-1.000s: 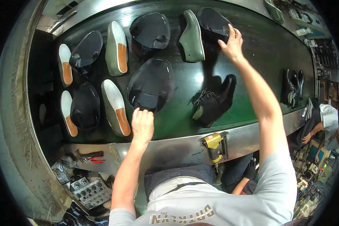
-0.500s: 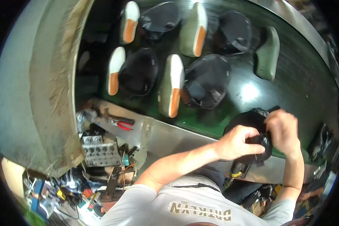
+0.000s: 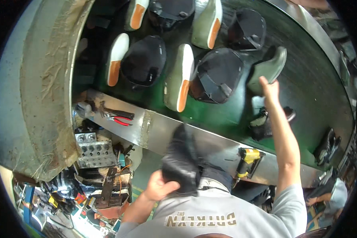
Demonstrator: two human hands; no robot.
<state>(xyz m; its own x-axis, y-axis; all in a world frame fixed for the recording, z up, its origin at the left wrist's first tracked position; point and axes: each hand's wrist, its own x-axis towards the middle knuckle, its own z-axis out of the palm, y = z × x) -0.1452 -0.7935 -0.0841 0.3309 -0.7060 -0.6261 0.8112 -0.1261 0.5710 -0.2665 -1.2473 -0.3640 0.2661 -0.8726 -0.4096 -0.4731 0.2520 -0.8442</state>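
My left hand (image 3: 161, 185), low in front of my body, has its fingers wrapped round the lower end of a black leather shoe upper (image 3: 180, 162), blurred by motion. Farther right, over the dark belt (image 3: 309, 103), my right hand (image 3: 270, 88) grips one end of an olive-green shoe last (image 3: 270, 67), fingers partly hidden behind it. Under that forearm lies a black upper with green showing inside (image 3: 261, 126). Left of it, several green lasts with white and orange soles (image 3: 179, 77) lie beside rounded black uppers (image 3: 217, 75).
On the metal ledge (image 3: 214, 142) are red-handled pliers (image 3: 121, 119), a hammer (image 3: 107, 110) and a yellow-black staple gun (image 3: 248, 158). A knobbed control box (image 3: 96, 150) stands lower left. Black shoes (image 3: 327, 146) lie far right. Another person (image 3: 333, 198) is at the lower right.
Both hands were together on a black upper at the belt's near edge. The left has since carried a black upper leftward to my body; the right has reached forward and gripped the green last.
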